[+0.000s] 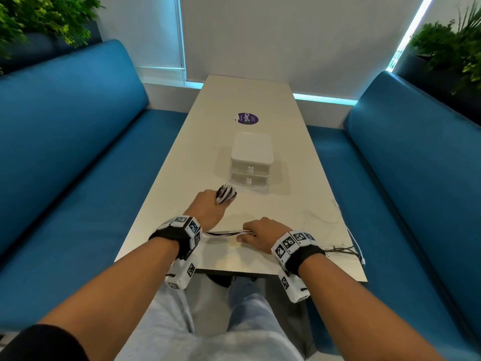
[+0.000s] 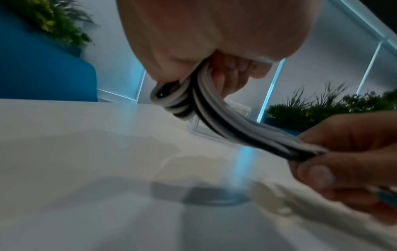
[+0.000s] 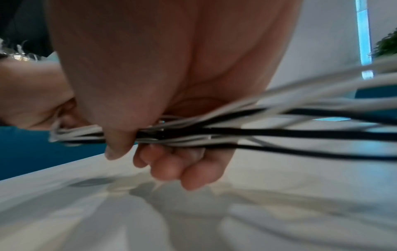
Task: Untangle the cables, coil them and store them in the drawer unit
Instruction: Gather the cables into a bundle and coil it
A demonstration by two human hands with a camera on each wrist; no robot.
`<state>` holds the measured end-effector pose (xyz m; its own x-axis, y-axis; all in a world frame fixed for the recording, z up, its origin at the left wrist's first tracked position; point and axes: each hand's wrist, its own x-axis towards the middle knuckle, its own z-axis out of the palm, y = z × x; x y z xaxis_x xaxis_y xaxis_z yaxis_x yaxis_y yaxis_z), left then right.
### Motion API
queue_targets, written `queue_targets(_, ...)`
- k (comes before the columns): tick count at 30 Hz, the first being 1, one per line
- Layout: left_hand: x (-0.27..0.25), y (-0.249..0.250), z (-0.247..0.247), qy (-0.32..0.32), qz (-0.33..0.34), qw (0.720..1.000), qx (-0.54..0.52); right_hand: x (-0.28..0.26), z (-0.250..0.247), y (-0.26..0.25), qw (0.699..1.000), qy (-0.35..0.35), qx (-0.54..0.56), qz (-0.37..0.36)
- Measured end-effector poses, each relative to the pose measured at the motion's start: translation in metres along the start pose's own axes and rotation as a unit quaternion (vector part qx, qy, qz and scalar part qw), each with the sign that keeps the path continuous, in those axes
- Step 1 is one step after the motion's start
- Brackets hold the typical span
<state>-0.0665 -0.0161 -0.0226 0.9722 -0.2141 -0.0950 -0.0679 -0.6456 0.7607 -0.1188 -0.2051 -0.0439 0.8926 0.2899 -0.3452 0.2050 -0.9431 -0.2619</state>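
Observation:
A bundle of white and black cables (image 1: 226, 194) is wound round the fingers of my left hand (image 1: 208, 208), just in front of the white drawer unit (image 1: 251, 160). In the left wrist view the coil (image 2: 178, 100) loops under the curled fingers and runs as a flat band to my right hand (image 2: 343, 152). My right hand (image 1: 263, 233) grips the strands (image 1: 226, 233) near the table's front edge. The right wrist view shows thumb and fingers pinching the cables (image 3: 171, 135), which trail off to the right. Both drawers look closed.
Loose cable ends (image 1: 348, 250) hang over the right front corner of the white table (image 1: 299, 178). A purple round sticker (image 1: 247, 118) lies beyond the drawer unit. Blue benches (image 1: 78, 152) flank the table, with plants (image 1: 453, 48) behind them.

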Motion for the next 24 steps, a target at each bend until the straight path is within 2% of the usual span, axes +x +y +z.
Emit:
queue_targets(3,-0.004,-0.011,-0.003,-0.030,0.013,0.998,0.060,0.001,-0.006,0.008,1.000,0.015,0.016,0.018)
queue_targets(6,-0.013,-0.009,0.004,-0.094,0.069,0.982,0.148,0.004,-0.011,0.004,0.998,0.040,0.048,0.011)
queue_targets(8,-0.022,-0.006,0.008,-0.125,0.093,0.978,0.136,0.006,-0.016,0.001,0.998,0.050,0.046,0.002)
queue_targets(12,-0.021,-0.008,0.012,-0.133,0.108,0.975,0.144,0.007,-0.018,0.002,0.997,0.054,0.061,0.007)
queue_targets(18,-0.016,-0.006,0.016,-0.120,0.107,0.945,0.284,0.003,-0.013,0.003,0.995,0.062,0.083,0.008)
queue_targets(24,-0.013,-0.004,0.013,-0.148,0.110,0.949,0.254,-0.002,-0.010,0.001,0.994,0.056,0.092,0.010)
